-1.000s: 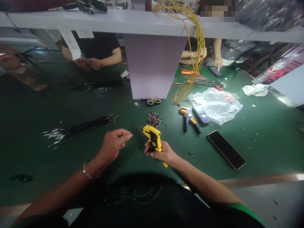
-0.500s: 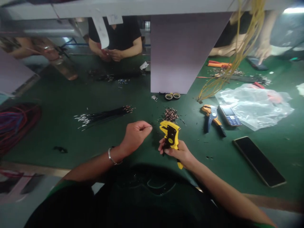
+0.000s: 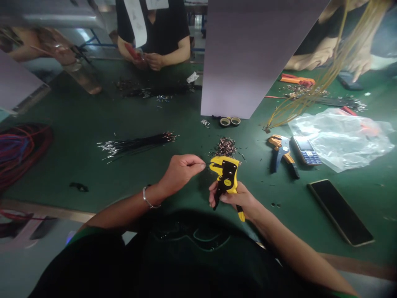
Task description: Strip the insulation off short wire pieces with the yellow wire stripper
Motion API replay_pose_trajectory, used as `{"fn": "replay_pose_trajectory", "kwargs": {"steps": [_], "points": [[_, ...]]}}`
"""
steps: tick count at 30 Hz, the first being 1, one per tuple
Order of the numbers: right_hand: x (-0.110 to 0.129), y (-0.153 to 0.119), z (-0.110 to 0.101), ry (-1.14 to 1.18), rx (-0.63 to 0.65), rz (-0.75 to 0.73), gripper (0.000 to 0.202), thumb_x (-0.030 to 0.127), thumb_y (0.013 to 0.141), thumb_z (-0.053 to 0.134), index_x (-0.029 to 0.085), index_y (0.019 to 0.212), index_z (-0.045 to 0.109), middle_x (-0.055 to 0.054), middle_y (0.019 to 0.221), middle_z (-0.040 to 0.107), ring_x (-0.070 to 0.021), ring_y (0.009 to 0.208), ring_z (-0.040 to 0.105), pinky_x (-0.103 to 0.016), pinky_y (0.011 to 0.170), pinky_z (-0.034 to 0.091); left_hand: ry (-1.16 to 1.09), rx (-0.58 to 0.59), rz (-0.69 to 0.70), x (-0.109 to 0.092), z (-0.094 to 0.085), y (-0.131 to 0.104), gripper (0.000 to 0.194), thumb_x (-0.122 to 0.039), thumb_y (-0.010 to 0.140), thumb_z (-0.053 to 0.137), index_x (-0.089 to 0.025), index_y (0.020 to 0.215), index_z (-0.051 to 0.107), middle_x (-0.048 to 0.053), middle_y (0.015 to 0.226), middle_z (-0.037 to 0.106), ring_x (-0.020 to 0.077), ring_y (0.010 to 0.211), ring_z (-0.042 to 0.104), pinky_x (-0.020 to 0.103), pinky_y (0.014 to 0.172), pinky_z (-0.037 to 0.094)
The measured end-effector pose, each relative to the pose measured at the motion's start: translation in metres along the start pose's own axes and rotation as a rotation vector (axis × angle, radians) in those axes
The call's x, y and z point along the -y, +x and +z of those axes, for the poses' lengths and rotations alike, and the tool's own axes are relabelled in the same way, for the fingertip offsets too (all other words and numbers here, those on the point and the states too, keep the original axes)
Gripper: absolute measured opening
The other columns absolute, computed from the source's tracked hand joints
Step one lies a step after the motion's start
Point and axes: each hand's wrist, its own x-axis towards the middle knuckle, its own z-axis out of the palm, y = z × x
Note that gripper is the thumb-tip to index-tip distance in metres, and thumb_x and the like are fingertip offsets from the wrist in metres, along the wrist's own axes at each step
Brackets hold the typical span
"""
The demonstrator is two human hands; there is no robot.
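Okay, left hand: grip narrow, thumb and forefinger pinching a thin dark wire, its free end at the mouth of the yellow-and-black hand tool; can't tell if it's inside. Right hand: grip wrapped round the tool's handles, tool held tilted above the tabletop, mouth facing the left hand. Just beyond the tool: pile of copper-coloured bits. Bundle of black wires lies beyond the left forearm. Off to the right: orange-and-blue pliers, keypad phone against clear plastic bag, black smartphone nearer.
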Motion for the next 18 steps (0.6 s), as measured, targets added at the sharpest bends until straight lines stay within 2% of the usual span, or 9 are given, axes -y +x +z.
{"fn": "replay_pose_trajectory", "kwargs": {"steps": [6,12,18], "points": [[-0.0026,0.0008,-0.0058,0.032,0.101,0.036,0.035,0.025,0.07,0.074,0.01,0.1,0.065,-0.01,0.081,0.072,-0.0217,0.07,0.067,-0.039,0.071,0.052,0.013,0.115,0.038,0.0029,-0.0072,0.0049,0.013,-0.023,0.075,0.064,-0.014,0.075,0.073,0.002,0.068,0.069,0.0105,0.062,0.057,0.021,0.059,0.043],[0.0013,0.0007,-0.0045,0.042,0.182,0.069,0.034,0.024,0.072,0.073,0.01,0.102,0.065,-0.01,0.082,0.072,-0.0212,0.071,0.067,-0.04,0.073,0.053,0.055,0.154,0.125,0.004,-0.0083,0.0062,0.012,-0.02,0.076,0.061,-0.014,0.075,0.071,0.002,0.069,0.068,0.0094,0.062,0.057,0.021,0.058,0.043],[0.0007,0.0009,-0.0041,0.061,0.224,0.062,0.032,0.023,0.073,0.072,0.009,0.101,0.065,-0.01,0.08,0.072,-0.0211,0.07,0.067,-0.041,0.073,0.053,0.027,0.197,0.093,0.0012,-0.0095,0.0063,0.011,-0.02,0.074,0.063,-0.014,0.072,0.071,0.002,0.067,0.067,0.009,0.061,0.056,0.021,0.058,0.043]]}}
